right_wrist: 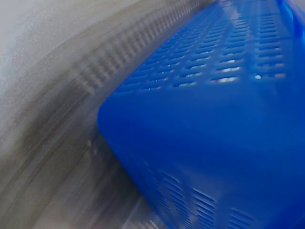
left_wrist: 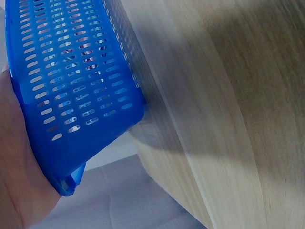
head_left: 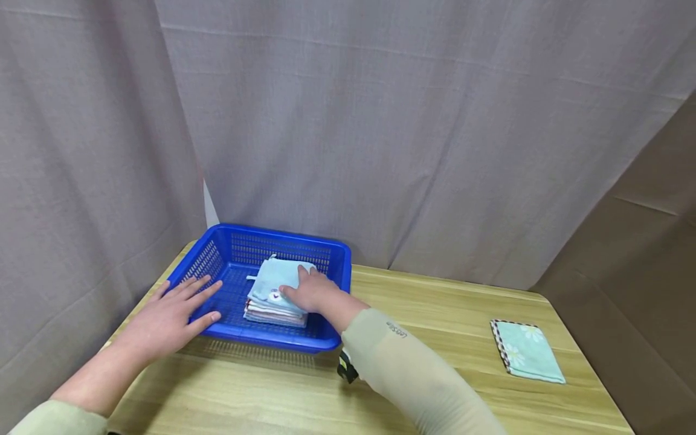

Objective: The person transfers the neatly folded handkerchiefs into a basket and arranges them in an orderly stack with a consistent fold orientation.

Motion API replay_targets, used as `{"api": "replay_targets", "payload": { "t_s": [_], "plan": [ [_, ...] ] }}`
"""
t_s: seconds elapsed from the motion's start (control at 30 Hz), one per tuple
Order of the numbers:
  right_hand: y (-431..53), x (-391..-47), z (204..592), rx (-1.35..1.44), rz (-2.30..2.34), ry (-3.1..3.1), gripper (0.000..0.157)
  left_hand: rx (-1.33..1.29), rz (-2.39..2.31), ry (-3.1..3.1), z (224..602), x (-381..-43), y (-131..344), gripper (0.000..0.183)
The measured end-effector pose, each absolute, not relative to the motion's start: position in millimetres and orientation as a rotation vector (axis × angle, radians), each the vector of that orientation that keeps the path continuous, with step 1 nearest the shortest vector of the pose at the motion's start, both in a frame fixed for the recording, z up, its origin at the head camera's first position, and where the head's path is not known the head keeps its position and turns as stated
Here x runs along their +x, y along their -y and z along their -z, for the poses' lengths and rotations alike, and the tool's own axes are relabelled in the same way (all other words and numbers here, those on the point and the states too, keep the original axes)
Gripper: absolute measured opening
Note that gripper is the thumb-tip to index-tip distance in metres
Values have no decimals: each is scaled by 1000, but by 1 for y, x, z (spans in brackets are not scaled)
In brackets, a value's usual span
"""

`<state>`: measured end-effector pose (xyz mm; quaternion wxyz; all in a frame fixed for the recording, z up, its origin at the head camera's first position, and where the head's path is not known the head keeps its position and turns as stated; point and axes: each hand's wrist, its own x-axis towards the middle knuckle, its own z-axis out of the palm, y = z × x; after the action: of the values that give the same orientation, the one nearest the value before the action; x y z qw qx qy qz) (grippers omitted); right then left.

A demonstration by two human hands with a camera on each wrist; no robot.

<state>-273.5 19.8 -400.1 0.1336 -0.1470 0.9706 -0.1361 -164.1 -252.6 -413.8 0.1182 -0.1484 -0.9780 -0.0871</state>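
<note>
A blue plastic basket [head_left: 283, 344] with slotted walls stands on the wooden table. Inside, toward its right side, lies a stack of folded cloths [head_left: 274, 317] topped by a folded light-blue towel [head_left: 277, 278] with a small white and purple motif. My right hand [head_left: 318, 291] rests on this top towel, thumb and fingers apart. My left hand [head_left: 168, 317] spreads its fingers over the basket's front left corner, against the rim. The left wrist view has the edge of that hand [left_wrist: 19, 167] beside the basket wall [left_wrist: 86, 138]. In the right wrist view only the basket's outside [right_wrist: 200, 129] shows, blurred.
A folded mint-green towel [head_left: 530, 353] with white flowers and a checked edge lies at the table's right. The wooden tabletop [head_left: 424, 314] ends at a grey curtain [head_left: 380, 151] behind and a brown panel [head_left: 631, 302] on the right.
</note>
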Motion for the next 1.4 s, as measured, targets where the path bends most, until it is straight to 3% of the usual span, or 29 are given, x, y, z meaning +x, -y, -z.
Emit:
{"api": "replay_targets", "payload": {
  "t_s": [0.83,1.4],
  "plan": [
    [-27,-257,400,-750,105,-3080,74,-452,245,2881,416,-170,258,65],
    [-52,-243,398,-880,179,-3166,74,-469,241,2864,417,-175,263,63]
  ]
}}
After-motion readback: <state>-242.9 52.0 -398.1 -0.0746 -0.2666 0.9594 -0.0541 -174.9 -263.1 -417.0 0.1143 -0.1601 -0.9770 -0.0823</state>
